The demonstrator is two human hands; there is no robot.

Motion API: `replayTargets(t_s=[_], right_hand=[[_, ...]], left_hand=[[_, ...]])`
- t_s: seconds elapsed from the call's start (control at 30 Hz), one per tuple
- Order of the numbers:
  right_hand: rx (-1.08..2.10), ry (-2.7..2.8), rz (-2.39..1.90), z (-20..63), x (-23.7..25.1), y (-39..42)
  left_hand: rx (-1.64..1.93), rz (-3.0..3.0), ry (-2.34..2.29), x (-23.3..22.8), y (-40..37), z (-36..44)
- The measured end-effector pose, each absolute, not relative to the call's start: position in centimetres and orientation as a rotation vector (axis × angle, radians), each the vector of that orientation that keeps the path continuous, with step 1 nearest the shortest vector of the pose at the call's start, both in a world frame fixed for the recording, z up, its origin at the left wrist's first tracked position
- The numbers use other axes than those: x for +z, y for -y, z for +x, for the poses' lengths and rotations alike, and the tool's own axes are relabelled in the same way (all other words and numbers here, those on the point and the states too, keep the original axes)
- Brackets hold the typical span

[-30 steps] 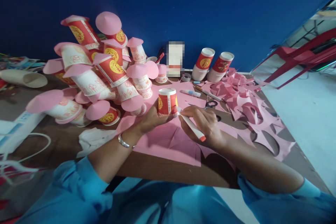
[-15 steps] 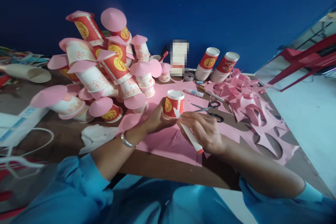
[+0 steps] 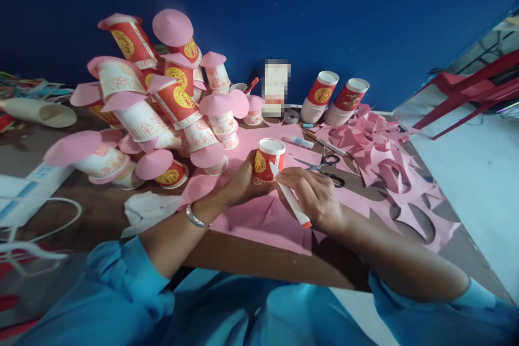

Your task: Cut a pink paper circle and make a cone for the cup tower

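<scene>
- Head view, centre of the frame: small red paper cup (image 3: 269, 160) gripped upside down in the left hand (image 3: 243, 184), wide mouth down in the fingers, white base up; long axis near upright, tipped slightly toward the upper right.
- Left hand fingers curled and pressed around the lower part of the cup, above the pink paper sheet (image 3: 259, 216) on the brown table (image 3: 101, 216).
- White glue stick (image 3: 290, 198) pinched in the right hand (image 3: 316, 197), long axis diagonal: white tip pointing up-left and touching the cup's side, orange end pointing down-right toward the lower middle of the frame.
- Right of the hands: scissors (image 3: 324, 167) lying flat on the pink sheet, handles toward the right; a pen (image 3: 298, 142) just above them.
- Upper left: heap of cups capped with pink paper cones (image 3: 162, 102). Upper middle right: two stacks of cups (image 3: 334, 97) leaning by the blue wall. Right: pink paper offcuts (image 3: 385, 162) with round holes.
- Against half a second earlier: cup, hands and glue stick in nearly the same spot; glue tip a touch higher on the cup's side, stick slightly steeper.
- Against one second earlier: cup further right and tilted more, stick tip now on the cup's side instead of at its lower edge.
</scene>
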State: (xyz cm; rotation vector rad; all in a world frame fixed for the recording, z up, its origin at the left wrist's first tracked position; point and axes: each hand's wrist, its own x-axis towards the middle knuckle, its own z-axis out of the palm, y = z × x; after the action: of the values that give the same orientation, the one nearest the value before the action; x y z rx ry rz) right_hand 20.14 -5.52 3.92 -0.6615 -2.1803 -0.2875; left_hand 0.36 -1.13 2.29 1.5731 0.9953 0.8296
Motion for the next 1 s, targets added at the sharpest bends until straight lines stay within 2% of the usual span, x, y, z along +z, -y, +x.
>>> replayTargets(t_s=[1.0], right_hand=[[-0.269,2.145,-0.697,20.0,3.3,5.5]], left_hand=[[0.889,1.423,-0.897,0.5,0.5,-0.2]])
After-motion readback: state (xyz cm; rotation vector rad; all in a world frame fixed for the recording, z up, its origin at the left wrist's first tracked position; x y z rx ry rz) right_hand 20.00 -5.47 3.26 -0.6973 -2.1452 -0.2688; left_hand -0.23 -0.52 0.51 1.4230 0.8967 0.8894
